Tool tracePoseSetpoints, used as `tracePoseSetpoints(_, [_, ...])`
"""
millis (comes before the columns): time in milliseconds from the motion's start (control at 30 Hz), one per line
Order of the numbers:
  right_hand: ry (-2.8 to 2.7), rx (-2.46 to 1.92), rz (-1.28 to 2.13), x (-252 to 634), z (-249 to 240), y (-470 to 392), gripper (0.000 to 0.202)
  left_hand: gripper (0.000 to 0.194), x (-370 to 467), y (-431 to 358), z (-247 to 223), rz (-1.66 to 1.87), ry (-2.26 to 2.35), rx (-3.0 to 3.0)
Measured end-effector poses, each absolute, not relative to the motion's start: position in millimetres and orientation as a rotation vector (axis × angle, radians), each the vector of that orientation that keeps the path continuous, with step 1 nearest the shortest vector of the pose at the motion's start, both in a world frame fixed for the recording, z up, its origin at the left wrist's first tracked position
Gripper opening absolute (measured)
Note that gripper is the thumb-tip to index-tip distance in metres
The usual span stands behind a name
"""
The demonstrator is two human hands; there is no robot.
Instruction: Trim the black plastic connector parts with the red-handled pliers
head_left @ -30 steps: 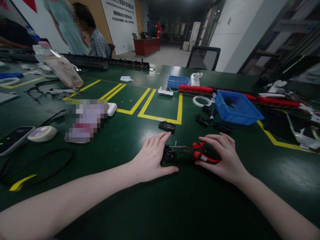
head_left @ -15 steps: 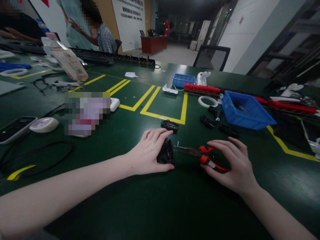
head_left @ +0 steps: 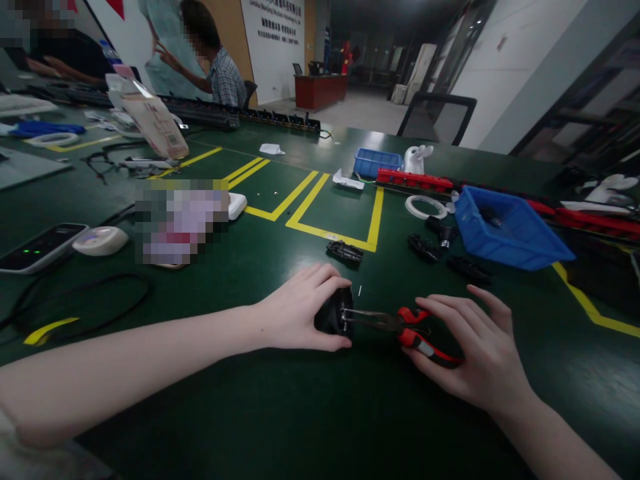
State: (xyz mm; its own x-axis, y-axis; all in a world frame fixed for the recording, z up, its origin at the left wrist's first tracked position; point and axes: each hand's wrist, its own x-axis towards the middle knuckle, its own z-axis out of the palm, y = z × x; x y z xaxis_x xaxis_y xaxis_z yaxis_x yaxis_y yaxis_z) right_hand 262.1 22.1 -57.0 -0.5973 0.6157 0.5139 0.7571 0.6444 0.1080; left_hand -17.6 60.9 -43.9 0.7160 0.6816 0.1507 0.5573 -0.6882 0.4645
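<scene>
Between the thumb and fingers of my left hand [head_left: 303, 310] is a black plastic part [head_left: 334, 315], held just above or on the green table. My right hand [head_left: 475, 347] grips red-handled needle-nose pliers [head_left: 413, 327], whose jaws point left. The jaw tips reach the right face of the black part; whether they pinch anything there is too small to tell. A thin silvery pin [head_left: 359, 291] shows just above the jaws. Beyond my left hand lies another black part [head_left: 345, 251] on the table.
More black parts [head_left: 424, 247] lie right of centre, near a blue bin [head_left: 515, 233] and a white ring [head_left: 426, 207]. A smaller blue basket [head_left: 377, 163] stands farther back. At left are a phone [head_left: 185, 223], a white mouse-like device [head_left: 101, 241] and a bottle [head_left: 155, 123]. People sit and stand across the table.
The plier tips have moved left, from just short of the black part to its right face. The black part is turned more towards the pliers. The whole view has shifted slightly.
</scene>
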Motion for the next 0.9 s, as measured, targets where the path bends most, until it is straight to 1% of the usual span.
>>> tracePoseSetpoints(333, [-2.467,-0.990,-0.324,262.1,-58.1,23.3,0.044,0.063,-16.8,59.8,-40.0,0.401,0.925,2.562])
tracePoseSetpoints(567, [-2.505,-0.946,-0.360,260.6,-58.2,22.9,0.044,0.067,-17.5,60.4,-43.5,0.429,0.884,2.566])
tracePoseSetpoints(900, [-2.542,-0.963,-0.321,259.2,-58.5,22.0,0.039,0.070,-17.9,61.3,-48.7,0.426,0.873,2.595])
